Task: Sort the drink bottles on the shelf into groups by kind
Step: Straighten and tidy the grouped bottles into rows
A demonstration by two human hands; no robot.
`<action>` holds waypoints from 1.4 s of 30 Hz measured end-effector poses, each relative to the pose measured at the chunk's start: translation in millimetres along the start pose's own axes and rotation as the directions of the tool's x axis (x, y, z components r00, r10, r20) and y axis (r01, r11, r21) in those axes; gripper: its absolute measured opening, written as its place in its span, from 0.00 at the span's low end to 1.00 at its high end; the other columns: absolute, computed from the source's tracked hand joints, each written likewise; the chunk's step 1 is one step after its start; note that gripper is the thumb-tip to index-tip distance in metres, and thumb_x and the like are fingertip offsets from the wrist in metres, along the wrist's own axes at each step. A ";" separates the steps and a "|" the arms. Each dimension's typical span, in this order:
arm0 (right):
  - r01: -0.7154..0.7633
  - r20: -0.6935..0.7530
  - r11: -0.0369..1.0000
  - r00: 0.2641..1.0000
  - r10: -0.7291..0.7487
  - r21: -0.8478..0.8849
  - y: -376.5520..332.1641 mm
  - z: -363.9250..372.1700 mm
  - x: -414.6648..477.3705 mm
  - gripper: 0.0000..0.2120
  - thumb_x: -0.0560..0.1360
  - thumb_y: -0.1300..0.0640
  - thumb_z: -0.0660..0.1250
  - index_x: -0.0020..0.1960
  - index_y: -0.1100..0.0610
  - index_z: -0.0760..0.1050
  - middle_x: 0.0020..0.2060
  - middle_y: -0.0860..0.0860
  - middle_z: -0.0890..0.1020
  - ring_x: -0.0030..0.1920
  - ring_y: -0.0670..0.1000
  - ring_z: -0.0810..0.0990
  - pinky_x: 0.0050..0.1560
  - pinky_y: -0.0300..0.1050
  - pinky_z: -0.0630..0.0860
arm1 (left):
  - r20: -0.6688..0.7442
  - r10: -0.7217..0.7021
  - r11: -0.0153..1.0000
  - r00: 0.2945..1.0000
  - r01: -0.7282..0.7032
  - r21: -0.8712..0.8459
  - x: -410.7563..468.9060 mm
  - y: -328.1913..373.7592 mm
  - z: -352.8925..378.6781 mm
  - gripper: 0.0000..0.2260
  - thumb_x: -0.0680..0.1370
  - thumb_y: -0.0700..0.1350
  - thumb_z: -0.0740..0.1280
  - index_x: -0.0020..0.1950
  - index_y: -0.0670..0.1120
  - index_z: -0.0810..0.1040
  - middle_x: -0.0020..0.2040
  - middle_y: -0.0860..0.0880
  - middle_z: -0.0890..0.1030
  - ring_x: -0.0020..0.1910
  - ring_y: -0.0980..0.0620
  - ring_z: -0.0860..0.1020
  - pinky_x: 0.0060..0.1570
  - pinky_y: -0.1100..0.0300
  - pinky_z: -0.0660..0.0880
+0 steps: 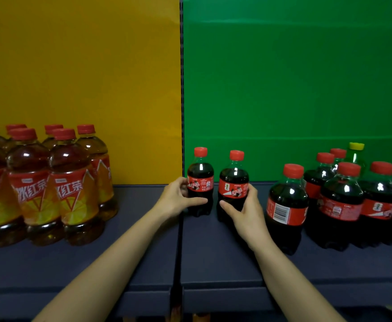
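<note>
Standing upright in the head view, two small cola bottles sit side by side on the dark shelf [143, 231], just right of the seam where the yellow back panel [81, 66] meets the green back panel [295, 77]. The left hand [178, 198] grips the left cola bottle [200, 180] from its left side, thumb across the lower front. The right hand [246, 210] grips the right cola bottle [233, 182] from its right side, fingers curled round the body. Both bottles have their long axis vertical and appear to rest on the shelf. The cola group [343, 201] lies to the right, its nearest bottle [286, 205] just beyond the right hand, which is therefore the nearer one. The iced tea group [39, 187] stands well apart to the left. A green bottle [356, 156] with a yellow cap stands behind the colas, probably unsorted.
</note>
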State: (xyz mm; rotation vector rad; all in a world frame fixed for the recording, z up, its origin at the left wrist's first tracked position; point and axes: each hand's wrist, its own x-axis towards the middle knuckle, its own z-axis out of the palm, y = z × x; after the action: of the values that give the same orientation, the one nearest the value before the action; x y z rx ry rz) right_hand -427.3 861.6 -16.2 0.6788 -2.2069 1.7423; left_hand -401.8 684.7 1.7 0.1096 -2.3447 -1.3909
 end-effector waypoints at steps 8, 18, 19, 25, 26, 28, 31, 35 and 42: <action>-0.121 0.040 0.984 0.992 0.117 0.130 -1.8 2.8 11.9 0.32 0.71 0.63 0.71 0.68 0.55 0.56 0.57 0.47 0.71 0.58 0.47 0.71 0.63 0.45 0.69 | -0.162 0.066 0.992 0.985 -0.047 0.119 -17.5 -2.7 7.5 0.29 0.62 0.52 0.79 0.59 0.46 0.74 0.52 0.51 0.80 0.49 0.53 0.78 0.48 0.63 0.75; -0.042 -0.010 0.992 0.999 0.041 -0.123 7.5 5.5 20.5 0.31 0.73 0.59 0.68 0.70 0.60 0.56 0.66 0.57 0.68 0.66 0.54 0.68 0.66 0.45 0.65 | -0.200 0.070 0.989 0.977 -0.043 0.138 -11.3 3.4 20.9 0.27 0.63 0.50 0.78 0.56 0.46 0.71 0.46 0.55 0.75 0.45 0.57 0.74 0.48 0.64 0.71; -0.034 -0.010 0.991 0.999 0.033 -0.131 8.0 5.8 20.3 0.31 0.74 0.59 0.67 0.71 0.60 0.56 0.66 0.57 0.68 0.66 0.54 0.68 0.65 0.45 0.65 | -0.198 0.070 0.989 0.978 -0.042 0.139 -11.0 3.6 21.3 0.27 0.64 0.50 0.78 0.56 0.46 0.71 0.46 0.55 0.75 0.45 0.57 0.74 0.48 0.64 0.71; -0.028 -0.026 0.984 0.999 0.024 -0.174 6.7 8.7 16.9 0.30 0.75 0.59 0.65 0.72 0.60 0.54 0.66 0.57 0.68 0.66 0.54 0.68 0.59 0.37 0.61 | -0.191 0.062 0.990 0.980 -0.037 0.133 -11.8 4.6 23.4 0.28 0.64 0.50 0.78 0.59 0.45 0.70 0.47 0.55 0.75 0.47 0.57 0.74 0.48 0.65 0.69; -0.030 -0.028 0.983 0.999 0.025 -0.183 6.3 9.1 16.0 0.31 0.75 0.59 0.65 0.73 0.59 0.54 0.67 0.57 0.67 0.66 0.54 0.68 0.59 0.37 0.61 | -0.189 0.064 0.990 0.980 -0.038 0.137 -11.9 4.2 23.5 0.28 0.65 0.50 0.78 0.59 0.45 0.70 0.48 0.55 0.75 0.48 0.57 0.74 0.49 0.65 0.69; -0.038 -0.022 0.980 0.999 0.034 -0.197 4.3 9.9 13.6 0.31 0.76 0.58 0.64 0.74 0.59 0.52 0.68 0.56 0.66 0.68 0.54 0.66 0.63 0.40 0.62 | -0.167 0.061 0.989 0.984 -0.037 0.143 -13.1 4.1 23.5 0.30 0.66 0.50 0.77 0.62 0.44 0.69 0.50 0.53 0.75 0.51 0.56 0.74 0.50 0.64 0.70; -0.035 0.035 0.975 0.998 0.043 -0.221 -1.8 6.5 4.6 0.34 0.77 0.57 0.62 0.75 0.59 0.46 0.73 0.56 0.60 0.72 0.54 0.61 0.69 0.46 0.60 | -0.116 0.061 0.967 0.991 -0.030 0.253 -16.9 5.7 23.0 0.34 0.68 0.53 0.75 0.67 0.43 0.65 0.63 0.48 0.71 0.63 0.50 0.70 0.59 0.58 0.68; 0.087 0.148 0.975 0.987 -0.057 -0.206 -18.5 -17.5 -28.8 0.31 0.78 0.59 0.60 0.76 0.54 0.48 0.73 0.47 0.60 0.72 0.46 0.60 0.72 0.46 0.58 | -0.161 0.217 0.901 0.963 -0.135 0.412 -35.5 18.5 18.7 0.33 0.72 0.51 0.71 0.71 0.41 0.60 0.68 0.45 0.65 0.69 0.48 0.63 0.65 0.56 0.63; 0.200 0.049 0.957 0.980 -0.194 -0.210 -33.1 -89.2 -90.2 0.19 0.78 0.61 0.59 0.66 0.46 0.66 0.59 0.38 0.74 0.58 0.37 0.73 0.57 0.30 0.70 | 0.038 0.520 0.718 0.853 -0.461 0.521 -82.9 56.0 37.9 0.25 0.74 0.51 0.68 0.68 0.47 0.66 0.63 0.52 0.71 0.64 0.55 0.67 0.56 0.63 0.66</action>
State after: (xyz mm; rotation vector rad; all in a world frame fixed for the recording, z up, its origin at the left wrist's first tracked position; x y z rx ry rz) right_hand -341.1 960.0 -7.6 0.8424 -2.2164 1.3840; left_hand -332.9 766.2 8.4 -0.2699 -2.3468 -0.4690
